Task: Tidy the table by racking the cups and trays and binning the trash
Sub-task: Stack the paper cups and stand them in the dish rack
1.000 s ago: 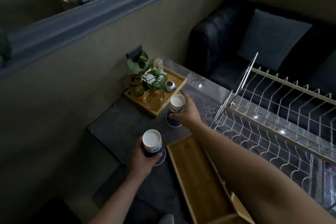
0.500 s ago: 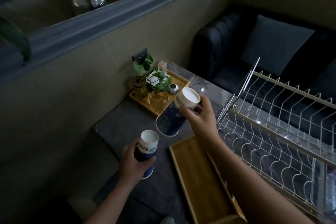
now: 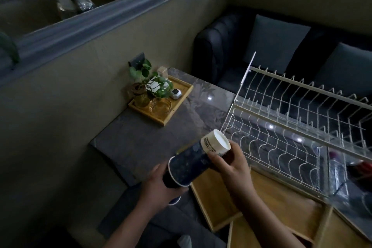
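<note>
My right hand (image 3: 231, 164) grips a blue paper cup (image 3: 193, 162) with a white base, tilted so its open mouth faces down and left. My left hand (image 3: 156, 187) holds a second dark blue cup (image 3: 168, 181), whose upper end sits in or right at the mouth of the first; my fingers hide most of it. Both cups are in the air above the near edge of the dark table (image 3: 141, 137). A white wire dish rack (image 3: 281, 127) stands on the table to the right. Two light wooden trays (image 3: 215, 205) (image 3: 267, 233) lie below my right arm.
A smaller wooden tray (image 3: 178, 106) at the table's far left corner carries small plants, a glass dish and a small round silver object. A plastic bottle (image 3: 338, 169) lies behind the rack's lower wires. A dark sofa with cushions (image 3: 275, 44) is beyond the table; a wall runs along the left.
Both cups stood upside down on the table a second ago. I lifted them, tipped the right one sideways, and brought its mouth over the left one.
</note>
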`<state>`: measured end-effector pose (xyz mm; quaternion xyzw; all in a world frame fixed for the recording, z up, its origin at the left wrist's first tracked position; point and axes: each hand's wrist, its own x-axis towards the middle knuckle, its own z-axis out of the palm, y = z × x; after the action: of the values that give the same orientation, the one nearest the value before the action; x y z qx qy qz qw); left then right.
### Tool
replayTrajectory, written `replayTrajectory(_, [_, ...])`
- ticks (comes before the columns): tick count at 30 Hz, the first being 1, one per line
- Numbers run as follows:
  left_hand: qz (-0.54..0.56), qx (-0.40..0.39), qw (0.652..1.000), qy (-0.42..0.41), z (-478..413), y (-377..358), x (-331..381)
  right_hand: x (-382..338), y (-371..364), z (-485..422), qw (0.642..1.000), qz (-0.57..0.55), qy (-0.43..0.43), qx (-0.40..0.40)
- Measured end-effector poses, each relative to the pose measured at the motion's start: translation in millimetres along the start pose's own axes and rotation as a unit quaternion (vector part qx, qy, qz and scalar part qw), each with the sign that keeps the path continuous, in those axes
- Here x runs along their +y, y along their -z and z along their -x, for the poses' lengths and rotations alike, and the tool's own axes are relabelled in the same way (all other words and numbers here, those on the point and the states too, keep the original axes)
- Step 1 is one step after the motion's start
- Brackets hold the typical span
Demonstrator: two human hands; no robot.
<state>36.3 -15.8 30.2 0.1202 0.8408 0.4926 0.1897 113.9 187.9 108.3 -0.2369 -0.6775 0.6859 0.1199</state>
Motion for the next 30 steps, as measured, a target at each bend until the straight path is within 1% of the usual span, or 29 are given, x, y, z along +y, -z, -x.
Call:
replayTrajectory(3, [0.063, -0.051, 0.997, 0.017, 11.6, -5.2, 13.3, 5.9, 20.6, 16.0, 0.997, -0.055, -0.029, 0.037])
replayTrajectory(5, [0.155, -0.102, 0.983, 0.01, 17.1, -9.8, 20.9, 8.7, 36.7, 27.2, 0.995, -0.069, -0.038, 0.06])
replayTrajectory(6, [0.222, -0.116, 0.968, 0.017, 18.6, -12.8, 25.5, 10.1, 45.1, 32.5, 0.993, -0.075, -0.043, 0.074])
replayTrajectory(8, [0.354, -0.12, 0.926, 0.046, 18.3, -19.8, 34.8, 14.7, 61.8, 41.6, 0.988, -0.096, -0.053, 0.105])
replayTrajectory(10, [0.436, -0.117, 0.89, 0.07, 14.0, -29.0, 45.1, 19.9, 75.7, 49.2, 0.978, -0.136, -0.067, 0.14])
replayTrajectory(11, [0.454, -0.119, 0.879, 0.084, 11.8, -34.6, 52.1, 22.1, 81.4, 53.2, 0.972, -0.159, -0.072, 0.156])
replayTrajectory(13, [0.457, -0.125, 0.875, 0.101, 8.6, -48.3, 66.3, 24.5, 90.4, 61.6, 0.963, -0.189, -0.077, 0.178])
replayTrajectory(16, [0.431, -0.14, 0.885, 0.107, 8.2, -70.1, 87.4, 25.1, 100.3, 73.6, 0.958, -0.199, -0.065, 0.196])
replayTrajectory(17, [0.436, -0.162, 0.878, 0.115, 8.8, -77.0, 93.0, 25.0, 102.9, 77.7, 0.956, -0.202, -0.059, 0.204])
replayTrajectory(20, [0.46, -0.25, 0.836, 0.164, 12.3, -95.4, 106.5, 23.6, 109.5, 89.8, 0.953, -0.201, -0.036, 0.226])
replayTrajectory(21, [0.455, -0.274, 0.829, 0.177, 14.2, -101.0, 111.2, 22.9, 111.4, 94.4, 0.952, -0.199, -0.03, 0.23])
replayTrajectory(25, [0.413, -0.324, 0.831, 0.183, 21.4, -131.8, 125.5, 23.6, 123.2, 117.6, 0.944, -0.206, -0.015, 0.259])
replayTrajectory(27, [0.385, -0.359, 0.83, 0.183, 29.5, -150.3, 133.3, 24.2, 135.0, 131.5, 0.936, -0.19, -0.007, 0.297])
replayTrajectory(29, [0.332, -0.399, 0.839, 0.164, 37.9, -169.8, 142.3, 24.7, 153.6, 146.7, 0.929, -0.169, -0.008, 0.33])
replayTrajectory(30, [0.296, -0.423, 0.846, 0.135, 42.2, -178.9, 148.7, 24.6, 166.0, 154.1, 0.925, -0.167, -0.013, 0.34])
